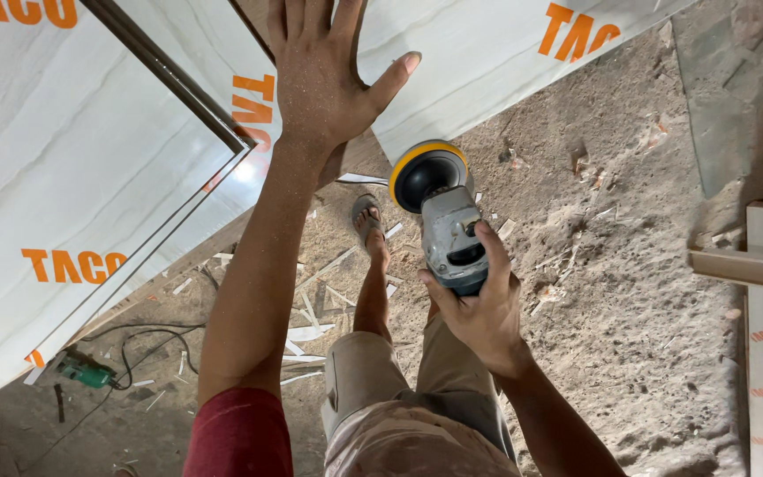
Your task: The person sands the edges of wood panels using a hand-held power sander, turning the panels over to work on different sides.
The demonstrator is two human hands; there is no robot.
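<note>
**dustyknuckles:** So what's each hand doing here?

**ply_guy:** The right hand (pixel 480 305) is wrapped around the grey body of an angle grinder (pixel 446 216), fingers curled over the top and thumb on the near side. The wrist is bent a bit, forearm coming up from the bottom right. The grinder's round black pad with the yellow rim points away from the palm, up toward the other hand, and hangs in the air over the dirt floor (pixel 629 291).

**dustyknuckles:** And the left?

**ply_guy:** The left hand (pixel 320 75) is flat and spread wide, thumb stuck out to the right, arm almost fully straight. The palm is pressed on a white laminated sheet (pixel 452 62) with orange print. It's holding nothing, just leaning on it.

**dustyknuckles:** How close are the two?

**ply_guy:** The grinder pad sits just below and right of the left thumb, near but not touching. Further left of that arm is another white panel (pixel 72 177), and down past the left elbow a small green power tool (pixel 86 373) lies on the floor with its cable.
</note>
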